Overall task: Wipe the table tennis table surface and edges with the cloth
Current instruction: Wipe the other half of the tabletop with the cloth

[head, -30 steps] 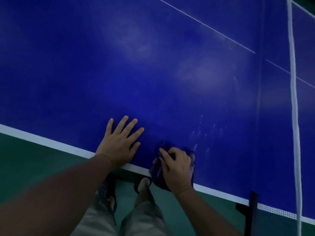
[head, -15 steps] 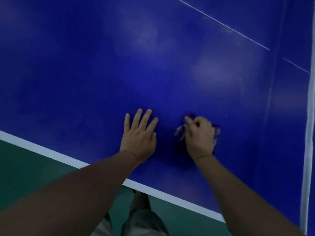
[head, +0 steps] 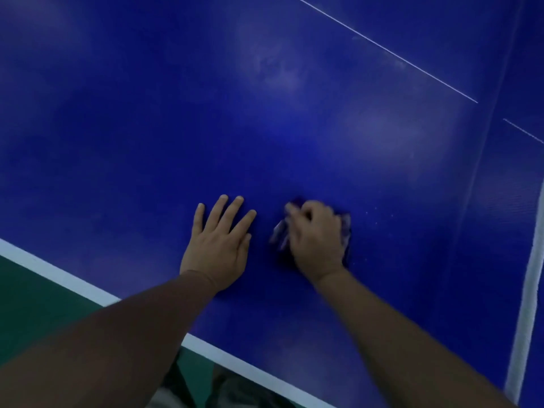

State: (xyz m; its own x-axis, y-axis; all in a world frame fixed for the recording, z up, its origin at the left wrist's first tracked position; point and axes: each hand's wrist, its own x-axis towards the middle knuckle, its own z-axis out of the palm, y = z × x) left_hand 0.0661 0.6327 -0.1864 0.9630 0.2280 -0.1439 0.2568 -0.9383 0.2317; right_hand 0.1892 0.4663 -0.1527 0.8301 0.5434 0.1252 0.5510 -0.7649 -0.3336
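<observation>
The blue table tennis table (head: 265, 113) fills most of the view, with a white line along its near edge (head: 59, 273). My right hand (head: 316, 240) grips a bunched dark blue cloth (head: 346, 228) and presses it on the surface, well in from the near edge. The cloth shows at both sides of the hand and is blurred. My left hand (head: 219, 245) lies flat on the table just left of it, fingers spread and straight. Faint pale smears show on the surface farther away.
The net's white top band (head: 530, 290) runs along the right side. A thin white centre line (head: 382, 48) crosses the far table. Green floor (head: 35, 295) lies beyond the near edge at lower left, with my legs below.
My right hand has carried the cloth from the near white edge up onto the surface, away from me. My left hand has also shifted farther in. The view has moved right, toward the net.
</observation>
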